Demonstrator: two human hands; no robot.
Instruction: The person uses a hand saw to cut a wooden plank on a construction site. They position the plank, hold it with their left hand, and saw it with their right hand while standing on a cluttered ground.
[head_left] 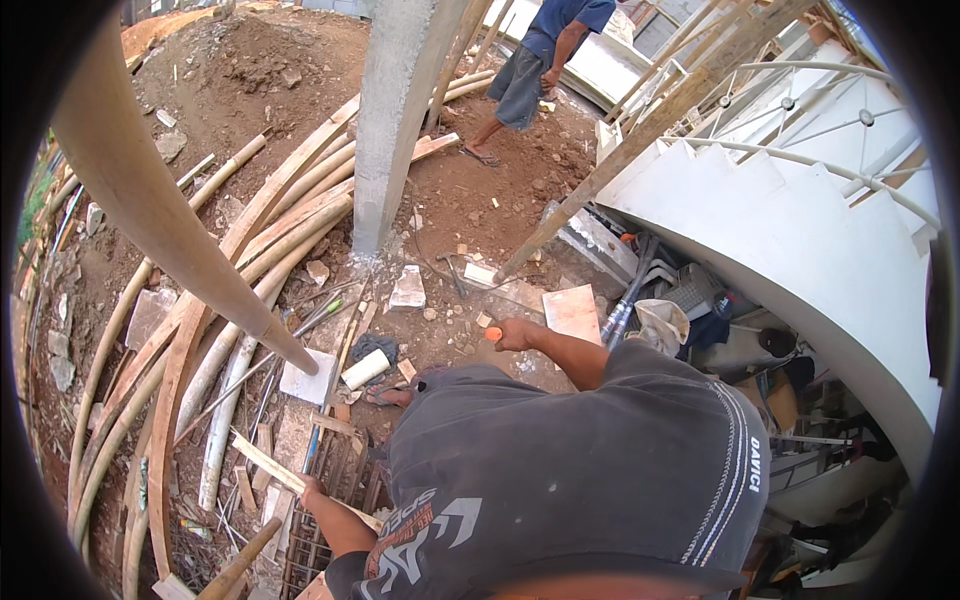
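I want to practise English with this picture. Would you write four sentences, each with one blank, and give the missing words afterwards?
1. The left hand holds a strip made of ____.
2. The object in the right hand shows the bright colour ____.
3. The staircase at the picture's right is coloured ____.
4. The standing person wears a shirt coloured ____.

Missing words: wood; orange; white; blue.

We see a rough wood strip (265,462), matt cloth shirt (570,465), coarse concrete post (392,130), smooth matt staircase (790,235), rough wooden prop (610,170)
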